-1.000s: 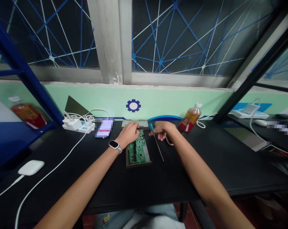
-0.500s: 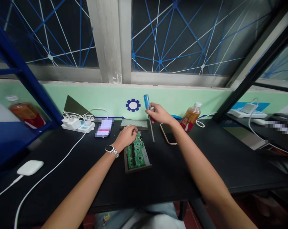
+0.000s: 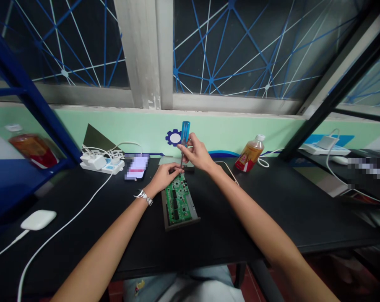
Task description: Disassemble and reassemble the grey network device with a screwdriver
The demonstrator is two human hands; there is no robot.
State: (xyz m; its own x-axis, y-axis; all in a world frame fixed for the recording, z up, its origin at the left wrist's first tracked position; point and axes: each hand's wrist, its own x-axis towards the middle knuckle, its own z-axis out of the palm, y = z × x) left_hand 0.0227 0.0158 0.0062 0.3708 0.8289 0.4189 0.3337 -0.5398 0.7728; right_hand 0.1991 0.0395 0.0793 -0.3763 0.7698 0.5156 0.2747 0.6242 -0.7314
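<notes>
A screwdriver [image 3: 185, 132] with a clear blue handle is in my right hand [image 3: 196, 153], whose fingers close around the lower handle and shaft. It stands nearly upright, its tip down at the far end of a green circuit board [image 3: 179, 203]. That board sits in a grey metal tray [image 3: 165, 216] on the black table. My left hand [image 3: 165, 176] rests at the board's far left corner, thumb and fingertips pinched beside the screwdriver tip. Whatever lies between those fingertips is too small to see. A grey metal cover [image 3: 167, 160] lies behind the board, partly hidden by my hands.
A phone [image 3: 137, 167] lies left of my hands, near a white power strip [image 3: 113, 166]. Another phone [image 3: 229, 169] lies partly behind my right forearm, with a drink bottle [image 3: 250, 154] beyond. A white charger case [image 3: 39, 219] and cable occupy the left side.
My right hand has moved left with the screwdriver, bringing it from a tilt to upright over the board's far end. My left fingers have shifted to a pinch beside its tip.
</notes>
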